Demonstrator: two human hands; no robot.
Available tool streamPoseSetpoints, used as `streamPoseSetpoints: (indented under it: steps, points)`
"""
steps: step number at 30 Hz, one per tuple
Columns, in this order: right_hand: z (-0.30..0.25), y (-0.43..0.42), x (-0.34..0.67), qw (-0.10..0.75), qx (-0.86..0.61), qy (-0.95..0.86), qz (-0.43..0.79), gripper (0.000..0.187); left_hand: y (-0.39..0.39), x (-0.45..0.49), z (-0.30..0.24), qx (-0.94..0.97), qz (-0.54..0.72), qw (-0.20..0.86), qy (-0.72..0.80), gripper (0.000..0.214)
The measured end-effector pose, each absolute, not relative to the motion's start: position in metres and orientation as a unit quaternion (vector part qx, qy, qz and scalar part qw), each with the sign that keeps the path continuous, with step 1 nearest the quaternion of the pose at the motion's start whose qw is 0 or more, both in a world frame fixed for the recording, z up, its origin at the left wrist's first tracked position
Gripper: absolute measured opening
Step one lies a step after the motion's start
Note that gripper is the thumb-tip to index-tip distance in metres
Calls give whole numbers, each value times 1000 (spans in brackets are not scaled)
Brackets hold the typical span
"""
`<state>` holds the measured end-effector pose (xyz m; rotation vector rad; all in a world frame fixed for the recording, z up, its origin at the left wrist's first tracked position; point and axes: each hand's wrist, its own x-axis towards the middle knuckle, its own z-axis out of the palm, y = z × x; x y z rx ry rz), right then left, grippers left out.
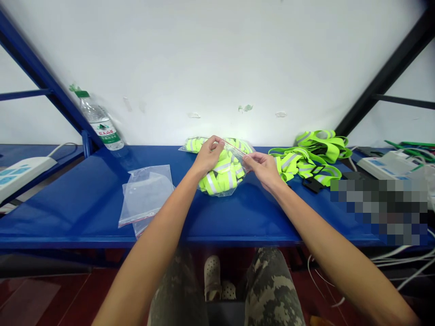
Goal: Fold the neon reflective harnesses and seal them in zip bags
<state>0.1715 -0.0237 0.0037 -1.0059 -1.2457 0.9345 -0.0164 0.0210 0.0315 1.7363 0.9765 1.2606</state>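
A clear zip bag [222, 177] packed with folded neon-yellow reflective straps lies in the middle of the blue table. My left hand [210, 155] pinches one end of the bag's red-edged zip strip. The other end of that strip is held between the thumb and fingers of my right hand [263, 168]. Behind my left hand, against the wall, is more bagged yellow strap [194, 144]. Loose yellow reflective straps [288, 162] with black buckles lie just right of my right hand, and a further heap of straps [322, 144] is behind them.
Several flat clear zip bags [146, 192] are stacked left of my left forearm. A water bottle [103, 122] leans at the back left by the blue frame [44, 68]. Power strips [25, 174] and cables flank the table [78, 199]. A pixelated patch covers the right front.
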Motion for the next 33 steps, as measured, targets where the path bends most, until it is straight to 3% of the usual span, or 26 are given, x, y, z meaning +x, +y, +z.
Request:
streamPoseSetpoints:
  steps: [7,27,33]
  points:
    - [5,-24,173,600,-447,-508,426,20,18,-12,34,683,484,400,373,15]
    - [8,-22,172,573,-465,-525,425,32,12,-6,30,723,458,378,353,12]
    - [5,-19,175,571,-467,-563,373,29,14,-1,27,690,467,386,395,16]
